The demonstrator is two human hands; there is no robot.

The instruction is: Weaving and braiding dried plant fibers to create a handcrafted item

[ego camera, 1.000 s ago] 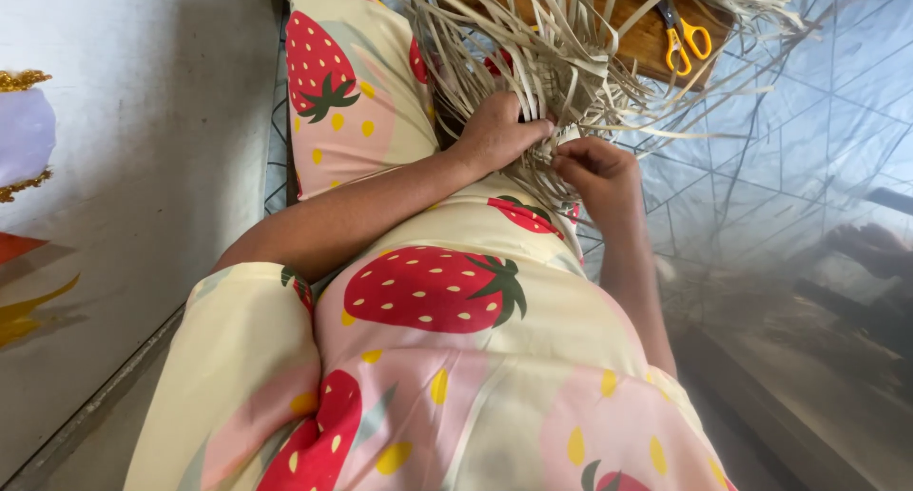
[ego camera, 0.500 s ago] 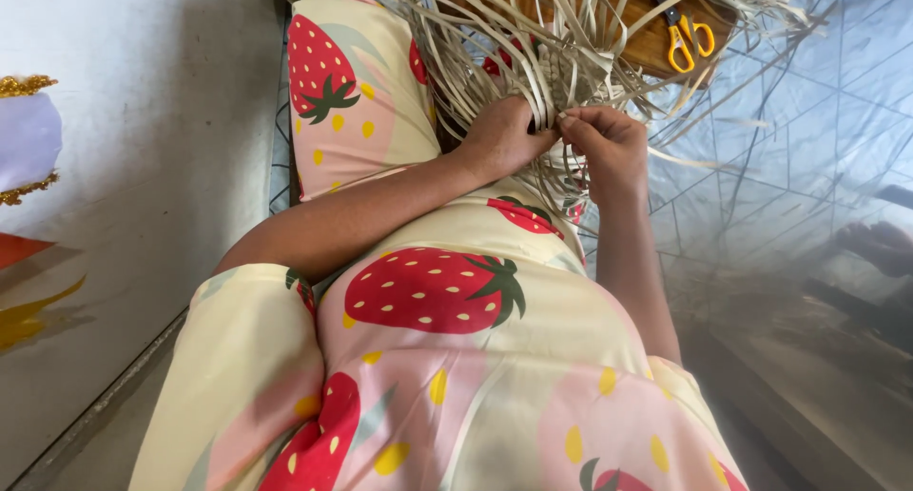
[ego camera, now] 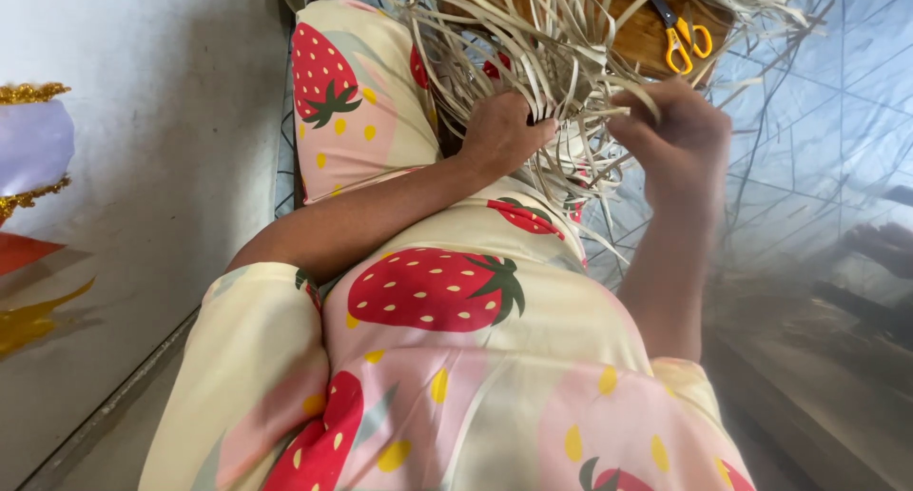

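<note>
A tangled bundle of pale flat straw strips (ego camera: 561, 44) rests on my lap, over my strawberry-print clothing (ego camera: 428, 291). My left hand (ego camera: 502, 134) grips the bundle from the left, fingers closed around several strips. My right hand (ego camera: 677, 144) is raised on the right side, blurred, with its fingers pinched on a few strips that run across to the bundle. The ends of the strips fan out towards the top of the head view.
Yellow-handled scissors (ego camera: 687, 37) lie on a wooden board (ego camera: 637, 30) beyond the straw. A pale wall (ego camera: 143, 168) is on the left. A shiny grey tiled floor (ego camera: 818, 168) spreads to the right.
My right hand has moved away from the left hand, up and to the right, drawing strips with it. The left hand stays on the bundle.
</note>
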